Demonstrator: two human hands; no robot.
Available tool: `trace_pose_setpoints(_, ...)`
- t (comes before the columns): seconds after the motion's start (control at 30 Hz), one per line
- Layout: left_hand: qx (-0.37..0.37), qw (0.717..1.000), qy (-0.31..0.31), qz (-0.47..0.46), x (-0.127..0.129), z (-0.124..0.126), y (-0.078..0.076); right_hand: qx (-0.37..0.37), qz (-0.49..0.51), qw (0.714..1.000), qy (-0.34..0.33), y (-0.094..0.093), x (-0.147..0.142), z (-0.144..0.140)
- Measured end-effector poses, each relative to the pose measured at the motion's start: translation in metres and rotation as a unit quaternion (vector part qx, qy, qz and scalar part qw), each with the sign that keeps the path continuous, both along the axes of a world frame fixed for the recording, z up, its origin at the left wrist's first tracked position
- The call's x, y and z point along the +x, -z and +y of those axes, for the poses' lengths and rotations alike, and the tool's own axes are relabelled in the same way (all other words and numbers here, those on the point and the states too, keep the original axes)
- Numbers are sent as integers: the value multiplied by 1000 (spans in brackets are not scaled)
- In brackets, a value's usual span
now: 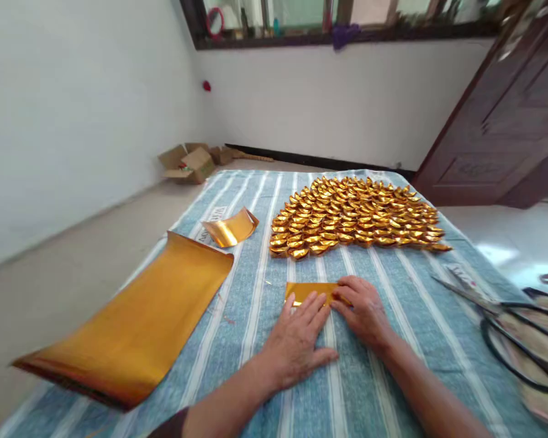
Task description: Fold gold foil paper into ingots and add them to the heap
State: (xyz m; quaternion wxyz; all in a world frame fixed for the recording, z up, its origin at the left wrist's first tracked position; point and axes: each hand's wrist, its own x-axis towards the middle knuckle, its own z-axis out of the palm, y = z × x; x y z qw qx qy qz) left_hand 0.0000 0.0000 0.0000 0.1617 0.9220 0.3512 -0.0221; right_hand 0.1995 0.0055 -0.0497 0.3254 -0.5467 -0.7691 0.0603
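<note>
A small rectangle of shiny gold foil paper (310, 288) lies on the striped blue cloth in front of me. My left hand (296, 340) rests flat on its near edge, fingers spread and thumb out to the right. At the paper's right end, my right hand (360, 307) has its fingers bent, with thumb and fingertips pinching the edge. Beyond both hands sits a dense cluster of folded gold paper ingots (351, 219). To the left lie a large stack of gold foil sheets (137, 316) and a smaller curled stack of gold pieces (232, 228).
Black-handled scissors (497, 310) lie at the right, their blades pointing toward the cluster. The striped cloth (237, 365) covers the table. An opened cardboard box (189, 164) stands on the floor by the far left corner. A reddish-brown door (493, 121) is at the right.
</note>
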Motion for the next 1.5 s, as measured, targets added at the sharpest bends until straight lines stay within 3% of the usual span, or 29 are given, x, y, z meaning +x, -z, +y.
trace_pose_setpoints(0.37, 39, 999, 21, -4, -29, 10, 7, 7, 16, 1000, 1, 1, 1, 2)
trace_pose_setpoints(0.67, 49, 998, -16, 28, -60, 12, -1, 16, 25, 1000, 1, 4, 3, 2)
trace_pose_setpoints(1.07, -8, 998, -41, 45, -68, 15, -8, -16, 68, 997, -16, 6, 9, 5)
trace_pose_setpoints(1.3, -7, 999, -27, 35, -75, 21, -6, -34, 78, 996, 13, 6, 14, 2)
trace_pose_setpoints(1.5, 10, 1000, -13, -15, -79, 20, -2, -3, 47, 998, 48, 12, 22, 2)
